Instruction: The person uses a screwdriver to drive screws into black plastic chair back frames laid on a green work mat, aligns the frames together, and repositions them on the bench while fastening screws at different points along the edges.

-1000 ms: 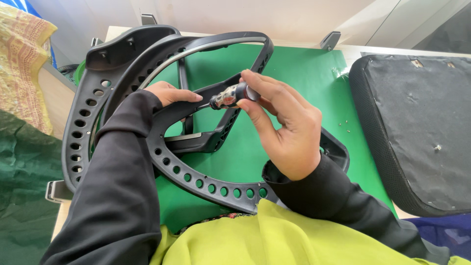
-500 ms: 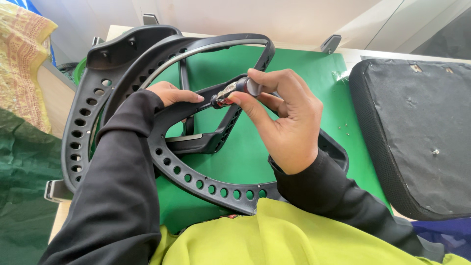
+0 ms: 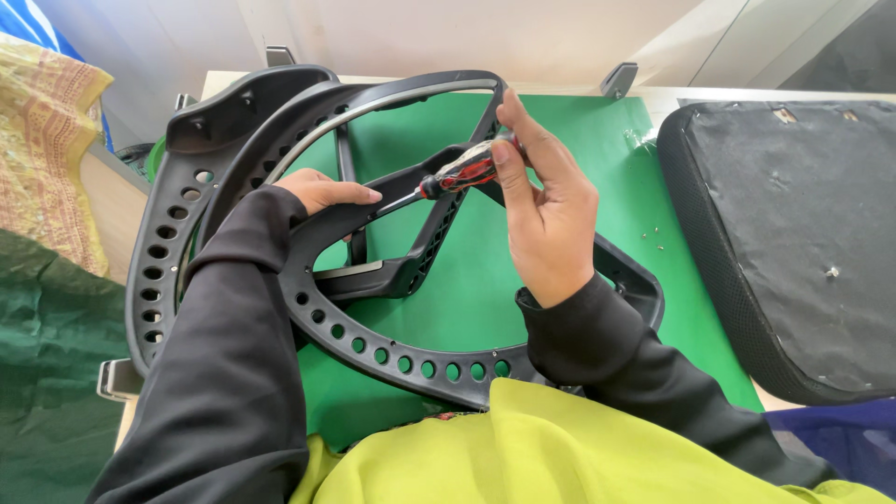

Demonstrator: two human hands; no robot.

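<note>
A black plastic chair-back frame (image 3: 392,359) with a row of round holes lies on a green mat (image 3: 579,149). My left hand (image 3: 322,191) rests on the frame's inner rim, fingers flat. My right hand (image 3: 546,201) grips a screwdriver (image 3: 457,173) with a red and black handle by its rear end. Its metal shaft slants down to the left, the tip close to my left fingertips at the frame. Both arms wear black sleeves.
A second black perforated frame (image 3: 168,233) lies under and to the left of the first. A dark seat cushion (image 3: 793,233), underside up, lies at the right. Small screws (image 3: 658,238) are scattered on the mat. Yellow patterned cloth (image 3: 51,149) and green fabric (image 3: 47,373) sit at the left.
My right hand has shifted up and back along the screwdriver, so more of its handle and its shaft now show. My left hand has stayed on the frame.
</note>
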